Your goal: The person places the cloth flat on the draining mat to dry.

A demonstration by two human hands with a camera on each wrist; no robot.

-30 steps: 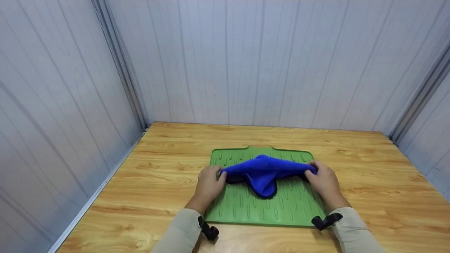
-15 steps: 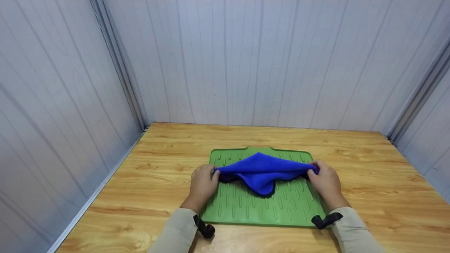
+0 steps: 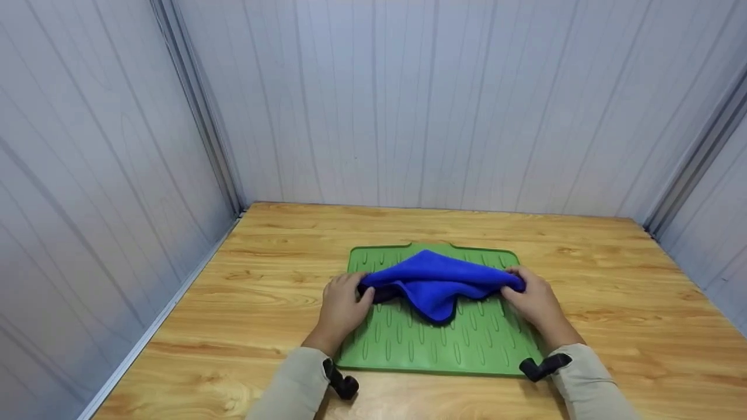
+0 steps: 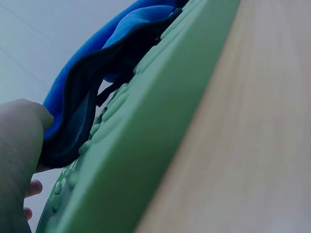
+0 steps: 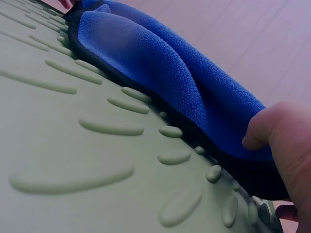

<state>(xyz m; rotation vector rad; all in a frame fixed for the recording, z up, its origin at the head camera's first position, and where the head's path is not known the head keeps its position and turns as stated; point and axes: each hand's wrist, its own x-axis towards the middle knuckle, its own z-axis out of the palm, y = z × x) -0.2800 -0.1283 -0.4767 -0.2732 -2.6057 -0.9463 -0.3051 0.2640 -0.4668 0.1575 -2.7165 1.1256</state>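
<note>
A blue cloth point(image 3: 437, 281) with a dark edging lies bunched across the upper half of a green ridged mat point(image 3: 432, 350), one rounded flap hanging toward the front. At the cloth's left end my left hand point(image 3: 343, 306) holds it, the thumb point(image 4: 46, 116) on the cloth in the left wrist view; the other fingers are partly hidden. My right hand point(image 3: 534, 297) pinches the right end, thumb in front and fingers behind. Seen from the right wrist, the cloth point(image 5: 146, 58) sags in soft folds between the hands, its dark edge close to the raised ridges.
The mat lies on a wood-grain table point(image 3: 257, 291). Pale panelled walls point(image 3: 373, 105) stand behind the table and at both sides. A black wrist device point(image 3: 341, 382) sits on the left sleeve, and another black device point(image 3: 545, 367) on the right.
My left hand moved outward to the left, then slightly back in, and its thumb has shifted. The right hand has come a little inward. The cloth's rear fold has risen into a peak.
</note>
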